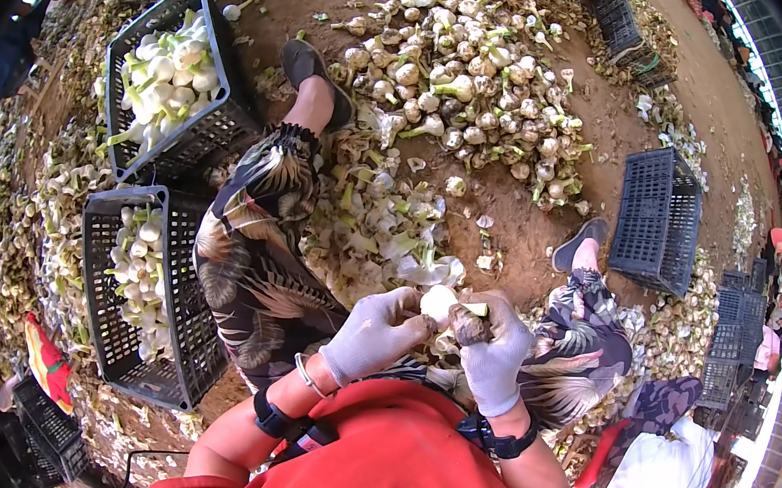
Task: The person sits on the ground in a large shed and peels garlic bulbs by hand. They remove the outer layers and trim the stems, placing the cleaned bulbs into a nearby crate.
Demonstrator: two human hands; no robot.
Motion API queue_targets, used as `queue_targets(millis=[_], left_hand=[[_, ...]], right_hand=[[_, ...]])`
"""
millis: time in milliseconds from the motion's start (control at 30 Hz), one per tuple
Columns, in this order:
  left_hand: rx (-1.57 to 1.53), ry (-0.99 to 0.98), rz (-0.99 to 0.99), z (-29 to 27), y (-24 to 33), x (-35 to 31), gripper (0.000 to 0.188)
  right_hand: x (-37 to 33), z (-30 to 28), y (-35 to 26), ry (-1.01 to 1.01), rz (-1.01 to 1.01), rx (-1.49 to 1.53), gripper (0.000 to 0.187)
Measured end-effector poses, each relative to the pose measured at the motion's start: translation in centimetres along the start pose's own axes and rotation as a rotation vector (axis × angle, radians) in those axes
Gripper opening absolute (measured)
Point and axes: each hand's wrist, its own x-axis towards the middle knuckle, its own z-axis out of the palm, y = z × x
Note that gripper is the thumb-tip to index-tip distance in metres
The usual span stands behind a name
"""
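Observation:
A peeled-looking white garlic bulb (438, 301) is up in front of my chest, its short pale-green stem pointing right. My left hand (379, 331), in a light glove with dirty fingertips, is closed round the bulb's left side. From the right, my right hand (498, 349) pinches at the bulb by its stem; its gloved thumb is dark with soil. Whether that hand also has loose skin or a small tool in it is hidden. Below the hands, between my legs, lies a heap of stripped garlic skins (384, 224).
Ahead is a large pile of untrimmed garlic (472, 80). To my left stand two black crates, a far one (225, 95) and a near one (195, 309), both holding cleaned bulbs. A dark crate (639, 224) sits at right. People and more crates line the edges.

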Motion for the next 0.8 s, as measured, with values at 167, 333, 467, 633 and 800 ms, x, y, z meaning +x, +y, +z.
queue_targets(millis=[167,333,467,633,800], left_hand=[[0.193,0.034,0.003,-0.4,-0.4,0.1,0.019],[0.123,0.027,0.034,-0.5,-0.4,0.1,0.017],[0.030,0.026,0.074,-0.5,0.3,0.2,0.017],[0.291,0.056,0.102,0.1,0.9,-0.4,0.019],[0.280,0.109,0.110,0.1,0.7,-0.2,0.021]], right_hand=[[-0.1,-0.2,0.0,-0.018,-0.038,-0.007,0.012],[0.0,-0.4,-0.1,0.031,0.348,0.267,0.005],[0.8,-0.6,1.3,0.126,0.505,0.528,0.010],[0.3,0.0,1.4,0.104,0.341,0.347,0.008],[0.4,0.0,0.6,0.042,0.016,0.166,0.006]])
